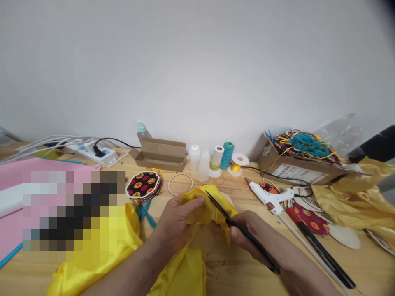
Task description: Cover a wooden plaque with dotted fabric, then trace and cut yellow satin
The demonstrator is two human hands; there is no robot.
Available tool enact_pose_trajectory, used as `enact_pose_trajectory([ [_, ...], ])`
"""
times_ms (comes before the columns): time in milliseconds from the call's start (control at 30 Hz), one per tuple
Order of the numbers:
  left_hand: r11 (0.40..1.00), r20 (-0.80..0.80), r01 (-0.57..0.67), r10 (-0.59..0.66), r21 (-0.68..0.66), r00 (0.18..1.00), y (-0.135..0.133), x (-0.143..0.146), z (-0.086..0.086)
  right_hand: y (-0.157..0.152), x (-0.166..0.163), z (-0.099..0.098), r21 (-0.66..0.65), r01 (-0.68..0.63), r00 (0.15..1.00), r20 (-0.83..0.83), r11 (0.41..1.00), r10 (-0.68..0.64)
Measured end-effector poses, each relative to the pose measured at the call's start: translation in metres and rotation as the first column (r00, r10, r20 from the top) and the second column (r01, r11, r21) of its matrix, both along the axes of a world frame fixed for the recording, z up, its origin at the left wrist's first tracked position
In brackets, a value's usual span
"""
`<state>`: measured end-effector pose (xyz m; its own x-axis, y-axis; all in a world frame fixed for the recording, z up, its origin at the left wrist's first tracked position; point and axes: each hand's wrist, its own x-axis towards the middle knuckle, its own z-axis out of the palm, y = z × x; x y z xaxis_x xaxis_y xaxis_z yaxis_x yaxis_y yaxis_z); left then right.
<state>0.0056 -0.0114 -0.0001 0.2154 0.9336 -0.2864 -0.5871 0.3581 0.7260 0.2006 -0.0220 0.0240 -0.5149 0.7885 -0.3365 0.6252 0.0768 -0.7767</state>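
Observation:
My left hand [175, 220] is closed on a fold of yellow satin fabric [202, 207], pinching it up above the wooden table [234, 271]. In my right hand [256, 238] are black scissors [234, 224], fingers wrapped round the handles; the blades point up and left and lie against the held fold. More of the same yellow fabric [101, 255] trails down to the table's near left edge.
A white glue gun [271, 197], a wooden ring [180, 183], patterned fabric discs [144, 185], thread spools [227, 155] and small white bottles [194, 157] lie behind the hands. A cardboard box of scraps [296, 164] and gold fabric [354, 197] sit right; pink sheets [18, 193] and a power strip [95, 152] lie left.

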Motion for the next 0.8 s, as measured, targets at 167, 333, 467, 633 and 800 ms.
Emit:
enact_pose_trajectory([
  [167,1.0,-0.021,0.011,-0.011,-0.008,1.0,-0.0003,-0.0008,0.0,0.0006,0.0008,0.0008,-0.006,-0.013,1.0,0.008,1.0,0.013],
  [333,1.0,-0.022,0.017,-0.018,-0.007,1.0,-0.0009,-0.0003,-0.0008,-0.0003,0.0013,0.0015,0.004,0.016,1.0,0.004,1.0,-0.016],
  [467,0.999,-0.039,0.033,-0.034,-0.021,0.999,-0.0008,-0.0001,-0.0018,0.0003,0.0019,-0.0007,0.008,-0.006,1.0,-0.006,1.0,0.006],
  [633,0.999,-0.067,0.035,-0.036,-0.013,0.997,-0.0004,-0.0007,-0.001,0.0026,0.003,-0.0031,-0.016,-0.024,0.999,-0.044,1.0,0.023],
  [800,0.998,-0.069,0.059,-0.061,-0.022,0.996,-0.0014,-0.0015,-0.0004,0.0029,0.0042,-0.0038,-0.031,-0.019,0.997,-0.076,0.999,0.017],
])
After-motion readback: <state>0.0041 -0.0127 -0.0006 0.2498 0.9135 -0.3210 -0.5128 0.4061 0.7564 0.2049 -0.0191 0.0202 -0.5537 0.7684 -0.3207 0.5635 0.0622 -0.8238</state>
